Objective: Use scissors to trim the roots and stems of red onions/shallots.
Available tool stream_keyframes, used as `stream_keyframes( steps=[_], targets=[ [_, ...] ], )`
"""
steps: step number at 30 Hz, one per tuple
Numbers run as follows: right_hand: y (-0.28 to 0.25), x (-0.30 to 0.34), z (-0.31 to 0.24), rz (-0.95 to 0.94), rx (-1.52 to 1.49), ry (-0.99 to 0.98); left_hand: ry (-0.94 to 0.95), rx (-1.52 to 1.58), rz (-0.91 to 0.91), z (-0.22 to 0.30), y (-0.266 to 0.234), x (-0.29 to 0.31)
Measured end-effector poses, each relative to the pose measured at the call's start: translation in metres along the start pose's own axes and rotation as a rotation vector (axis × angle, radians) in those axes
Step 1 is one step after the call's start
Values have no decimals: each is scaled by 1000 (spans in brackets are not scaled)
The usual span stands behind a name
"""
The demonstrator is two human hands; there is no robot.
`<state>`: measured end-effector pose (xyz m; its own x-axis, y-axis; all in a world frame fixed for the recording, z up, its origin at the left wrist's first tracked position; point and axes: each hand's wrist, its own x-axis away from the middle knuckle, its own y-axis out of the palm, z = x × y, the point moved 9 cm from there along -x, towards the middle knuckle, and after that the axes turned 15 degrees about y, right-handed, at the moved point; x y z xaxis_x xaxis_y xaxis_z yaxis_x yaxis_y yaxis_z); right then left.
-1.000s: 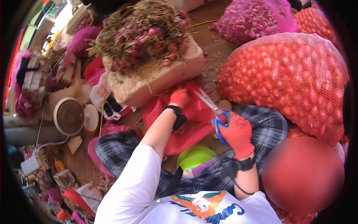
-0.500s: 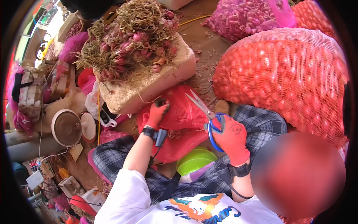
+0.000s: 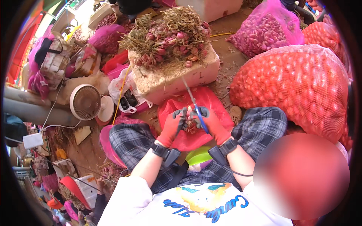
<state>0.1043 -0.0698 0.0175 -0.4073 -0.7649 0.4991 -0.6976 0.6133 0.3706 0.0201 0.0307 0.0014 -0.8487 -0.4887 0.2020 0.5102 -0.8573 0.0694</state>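
Observation:
In red-and-grey work gloves, my two hands meet over a red mesh bag spread between my legs. My right hand is closed round a pair of scissors with blue handles, the blades pointing away toward the foam block. Pinched at the fingertips of my left hand is a small pinkish shallot; my right fingertips touch it too. Gloves partly hide it. Below the hands, part of a lime-green bowl shows at my lap.
Bunched shallots with dry stalks lie on a white foam block ahead. A large full net sack bulges at the right, with a pink bag of shallots behind it. A fan stands at the left.
My left hand has come back from beside the foam block and now pinches a shallot. The right hand with the scissors has moved left to meet it. The view has shifted.

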Motion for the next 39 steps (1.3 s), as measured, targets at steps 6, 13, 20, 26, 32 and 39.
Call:
stream_keyframes(
  steps=[6, 13, 20, 26, 32, 39],
  targets=[
    [-5, -6, 39, -93, -377, 179, 19, 131, 103, -25, 1, 18],
    [7, 19, 31, -32, 149, -8, 59, 250, 58, -11, 3, 41],
    [7, 20, 41, -83, -46, 236, 160, 325, -73, -11, 5, 42],
    [14, 24, 7, -139, 349, -27, 254, 78, -214, -8, 21, 46],
    [-8, 16, 18, -126, 89, 160, 73, 382, -201, -9, 29, 43],
    [24, 30, 3, -143, 183, 88, 270, -18, -116, -18, 6, 39]
  ],
)
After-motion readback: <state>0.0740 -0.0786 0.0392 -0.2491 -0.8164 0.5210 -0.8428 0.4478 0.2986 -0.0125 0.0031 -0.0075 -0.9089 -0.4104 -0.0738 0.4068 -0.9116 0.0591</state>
